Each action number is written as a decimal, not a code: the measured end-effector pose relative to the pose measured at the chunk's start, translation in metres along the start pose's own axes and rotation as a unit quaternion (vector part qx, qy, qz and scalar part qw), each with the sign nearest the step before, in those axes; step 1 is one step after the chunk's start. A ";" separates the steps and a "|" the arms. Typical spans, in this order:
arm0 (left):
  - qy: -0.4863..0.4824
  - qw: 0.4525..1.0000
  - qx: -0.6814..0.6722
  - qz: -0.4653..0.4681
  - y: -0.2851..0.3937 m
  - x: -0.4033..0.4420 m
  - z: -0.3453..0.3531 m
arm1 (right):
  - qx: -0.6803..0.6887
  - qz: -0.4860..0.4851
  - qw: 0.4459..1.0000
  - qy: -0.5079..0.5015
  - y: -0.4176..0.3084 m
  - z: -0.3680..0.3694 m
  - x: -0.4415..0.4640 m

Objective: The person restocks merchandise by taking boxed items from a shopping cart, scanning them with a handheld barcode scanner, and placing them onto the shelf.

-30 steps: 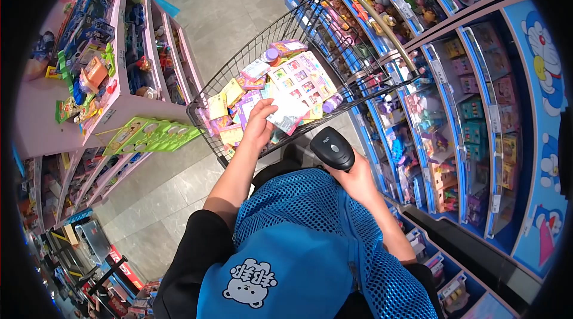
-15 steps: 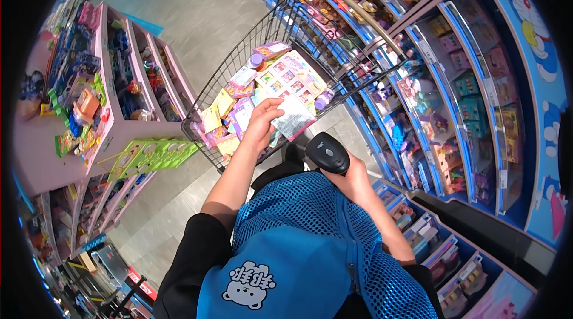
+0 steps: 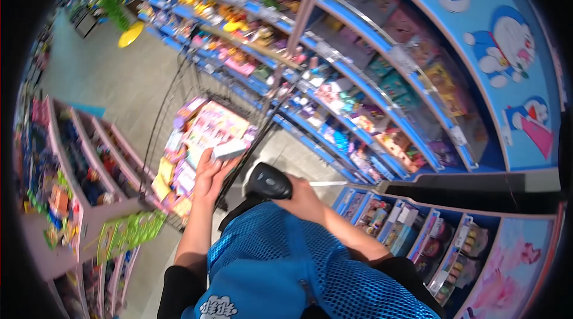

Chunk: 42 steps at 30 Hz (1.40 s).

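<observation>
My left hand [image 3: 210, 177] grips a small pale box [image 3: 230, 150], held tilted over the near side of a wire shopping cart [image 3: 156, 140]. My right hand [image 3: 303, 198] is wrapped round a black barcode scanner [image 3: 268, 181], just right of the box and apart from it. Colourful packages lie in the cart, among them a large flat pink-and-white pack with rows of small pictures [image 3: 218, 125] and several yellow and purple boxes [image 3: 164, 174].
Blue shelves [image 3: 334, 68] of small toys curve along the right, with a lower tier of bins [image 3: 412, 235] at the near right. A pink display stand [image 3: 113, 214] with a green rack [image 3: 128, 232] stands left. A yellow round base [image 3: 131, 34] rests on the floor farther off.
The view has swung to the right, so the cart and both hands sit farther left. The box has tilted and shows a narrower side. Both hands keep their hold.
</observation>
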State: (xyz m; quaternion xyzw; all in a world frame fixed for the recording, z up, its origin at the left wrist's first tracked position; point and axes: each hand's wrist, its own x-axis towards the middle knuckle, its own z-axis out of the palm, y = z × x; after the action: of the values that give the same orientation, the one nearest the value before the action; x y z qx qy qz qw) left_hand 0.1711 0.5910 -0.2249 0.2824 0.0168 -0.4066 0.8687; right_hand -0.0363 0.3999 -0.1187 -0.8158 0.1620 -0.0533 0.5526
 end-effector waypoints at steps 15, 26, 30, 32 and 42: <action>-0.145 0.956 0.112 -0.230 -0.073 0.027 0.078 | 0.095 0.038 0.985 0.140 0.034 -0.072 -0.029; -0.198 0.921 0.160 -0.295 -0.115 0.051 0.154 | 0.052 0.042 0.974 0.217 0.066 -0.126 -0.040; -0.218 0.908 0.213 -0.288 -0.129 0.063 0.166 | 0.092 0.040 0.973 0.209 0.067 -0.146 -0.045; -0.248 0.894 0.243 -0.284 -0.136 0.067 0.173 | 0.118 0.051 0.970 0.205 0.070 -0.155 -0.048; -0.195 0.895 0.191 -0.353 -0.193 0.033 0.175 | 0.111 0.059 0.962 0.243 0.100 -0.188 -0.072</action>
State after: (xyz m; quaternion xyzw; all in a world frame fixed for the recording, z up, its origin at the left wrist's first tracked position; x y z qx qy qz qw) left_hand 0.0200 0.3812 -0.1788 0.3335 -0.1324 -0.7286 0.5834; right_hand -0.1746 0.2235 -0.1317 -0.7009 0.3324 -0.2350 0.5857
